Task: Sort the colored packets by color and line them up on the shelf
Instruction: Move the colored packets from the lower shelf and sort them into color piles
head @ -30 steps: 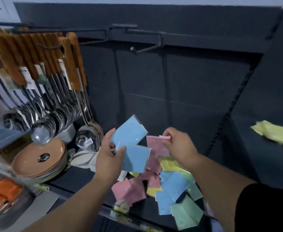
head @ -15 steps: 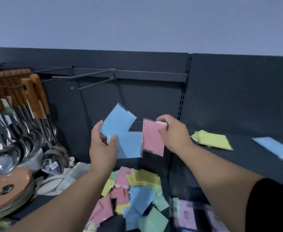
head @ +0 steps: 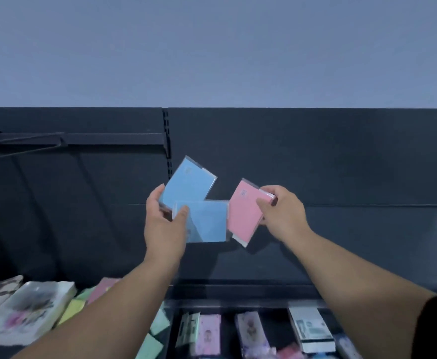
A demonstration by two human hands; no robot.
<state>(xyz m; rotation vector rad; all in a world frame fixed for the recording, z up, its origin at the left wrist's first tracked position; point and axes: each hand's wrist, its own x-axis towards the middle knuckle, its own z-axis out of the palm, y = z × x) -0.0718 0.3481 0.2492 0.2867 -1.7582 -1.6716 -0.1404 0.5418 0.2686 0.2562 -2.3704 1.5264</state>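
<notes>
Right fingers (head: 265,204) pinch a tilted, clear-wrapped pink packet (head: 243,216) beside blue packets (head: 187,187).

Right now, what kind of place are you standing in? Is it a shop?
Probably a shop: a dark metal display shelf with a slotted upright, a hanging hook on the left, and wrapped goods lined up below.

Open shelf top (head: 367,242) ahead (right side), back panel (head: 315,156) walling it behind, hook bar (head: 103,139) jutting — far left
</notes>
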